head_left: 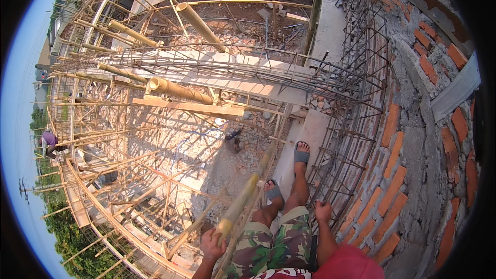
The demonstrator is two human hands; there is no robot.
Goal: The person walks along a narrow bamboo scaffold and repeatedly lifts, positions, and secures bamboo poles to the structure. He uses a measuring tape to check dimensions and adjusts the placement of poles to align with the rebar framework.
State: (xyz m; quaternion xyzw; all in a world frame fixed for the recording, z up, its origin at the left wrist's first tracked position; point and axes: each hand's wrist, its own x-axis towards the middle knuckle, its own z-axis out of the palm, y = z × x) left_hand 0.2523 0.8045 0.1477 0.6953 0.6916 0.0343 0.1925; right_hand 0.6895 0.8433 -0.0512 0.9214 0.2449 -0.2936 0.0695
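at the near end of a narrow pale walkway, beyond its left edge, a person's left hand is wrapped around the near end of a bamboo pole, which slants forward beside the walkway. past the right edge, the right hand is curled closed beside a long steel bar cage; whether it grips a thin bar cannot be told. between them are camouflage shorts and two sandalled feet, the left sandal nearer and the right sandal further along. the step in hand appears to be keeping balance while standing or edging along, with the pole as support. a next move would seem to call for a firm hold and a foot set well inside the edges. room is tight: the left edge gives onto a drop to sunlit rubble, while the cage and a rough brick wall close in the right side. ahead, near the walkway's far end, a second bar cage crosses from the left and narrows the way. farther off stands bamboo scaffolding, with a co-worker at its far left edge.
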